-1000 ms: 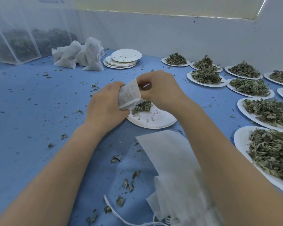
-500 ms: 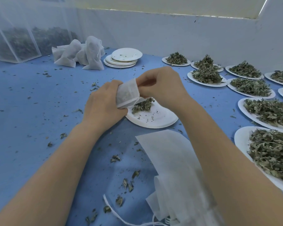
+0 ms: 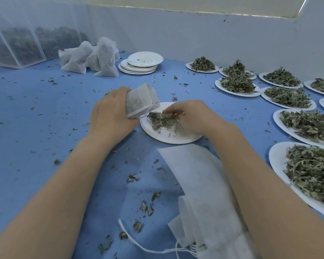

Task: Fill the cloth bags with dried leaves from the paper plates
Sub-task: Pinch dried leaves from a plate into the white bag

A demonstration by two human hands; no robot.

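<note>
My left hand point(image 3: 110, 116) grips a small white cloth bag point(image 3: 140, 101) with its mouth turned toward a paper plate point(image 3: 168, 136) in the middle of the blue table. A small clump of dried leaves point(image 3: 162, 119) lies on that plate. My right hand point(image 3: 193, 118) is down on the plate, its curled fingers gathering the clump. Empty flat cloth bags point(image 3: 200, 182) with drawstrings lie near me, partly under my right forearm.
Several plates heaped with dried leaves point(image 3: 307, 126) line the right side. A stack of empty plates point(image 3: 139, 65) and filled white bags point(image 3: 94, 57) sit at the back. Mesh-covered bins of leaves point(image 3: 21, 45) stand far left. Leaf crumbs litter the blue table point(image 3: 36, 128).
My right hand has left the bag's mouth and dropped onto the plate's leaves. My left hand has kept the bag, now tilted up beside the plate.
</note>
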